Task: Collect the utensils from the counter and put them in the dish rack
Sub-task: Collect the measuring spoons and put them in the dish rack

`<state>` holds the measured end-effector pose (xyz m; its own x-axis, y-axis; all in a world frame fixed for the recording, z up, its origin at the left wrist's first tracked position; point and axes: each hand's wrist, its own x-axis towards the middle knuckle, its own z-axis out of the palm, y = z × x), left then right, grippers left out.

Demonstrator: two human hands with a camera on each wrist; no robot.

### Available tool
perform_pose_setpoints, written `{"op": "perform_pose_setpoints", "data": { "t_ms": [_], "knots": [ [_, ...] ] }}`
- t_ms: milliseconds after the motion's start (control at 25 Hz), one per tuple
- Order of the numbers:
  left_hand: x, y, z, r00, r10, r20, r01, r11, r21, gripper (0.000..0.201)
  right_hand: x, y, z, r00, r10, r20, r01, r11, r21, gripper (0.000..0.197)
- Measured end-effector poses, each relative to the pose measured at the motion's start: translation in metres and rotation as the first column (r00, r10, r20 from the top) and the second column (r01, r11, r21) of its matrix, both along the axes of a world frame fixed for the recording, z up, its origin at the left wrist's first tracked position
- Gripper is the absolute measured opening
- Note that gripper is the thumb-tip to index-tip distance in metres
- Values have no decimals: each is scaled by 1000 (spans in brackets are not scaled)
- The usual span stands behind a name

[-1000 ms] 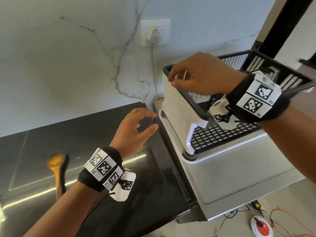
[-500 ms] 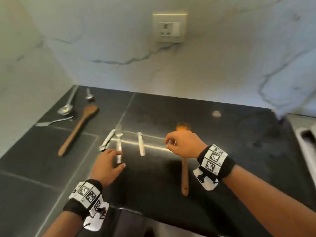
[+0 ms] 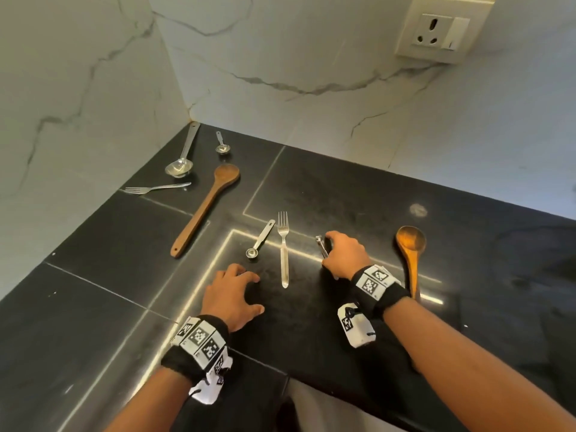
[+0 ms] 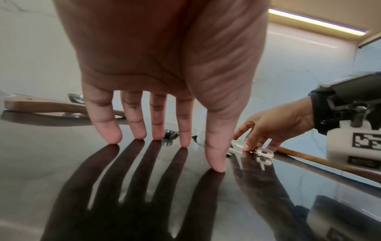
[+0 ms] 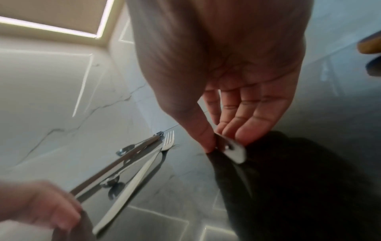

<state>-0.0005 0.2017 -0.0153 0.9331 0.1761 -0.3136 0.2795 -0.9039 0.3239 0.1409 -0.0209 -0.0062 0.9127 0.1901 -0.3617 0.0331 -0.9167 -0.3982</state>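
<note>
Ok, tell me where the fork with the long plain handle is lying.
In the head view the fork lies flat mid-counter, tines toward the wall, between the small measuring spoon on its left and the right hand on its right.

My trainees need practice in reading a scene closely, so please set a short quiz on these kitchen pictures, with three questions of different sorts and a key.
1. True or false: the left hand holds a spoon.
2. What does the right hand pinch? A: a wooden ladle. B: a small metal utensil. C: a plug.
3. Fill in: the fork lying between the two hands has its tines pointing ___ the wall.

Key
1. False: its straight fingers only touch the counter.
2. B.
3. Toward.
</note>
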Motion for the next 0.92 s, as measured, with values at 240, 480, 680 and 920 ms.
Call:
{"op": "perform_pose_setpoints", "data": {
  "t_ms": [240,480,680,920],
  "knots": [
    [20,16,5,988,124,96,-111,985,-135,48,-5,-2,-2,1000,-4,-18,4,1000,6,49],
    [70,17,17,981,190,42,-181,970,-162,28,-12,-1,11,995,99,14,-100,976,192,20],
    [73,16,7,975,221,-3,-218,959,-180,9,2,19,35,979,198,53,-203,903,378,14],
    [47,41,18,871,476,119,-342,763,-548,12,7,62,40,803,574,160,-596,768,235,23]
  ]
}}
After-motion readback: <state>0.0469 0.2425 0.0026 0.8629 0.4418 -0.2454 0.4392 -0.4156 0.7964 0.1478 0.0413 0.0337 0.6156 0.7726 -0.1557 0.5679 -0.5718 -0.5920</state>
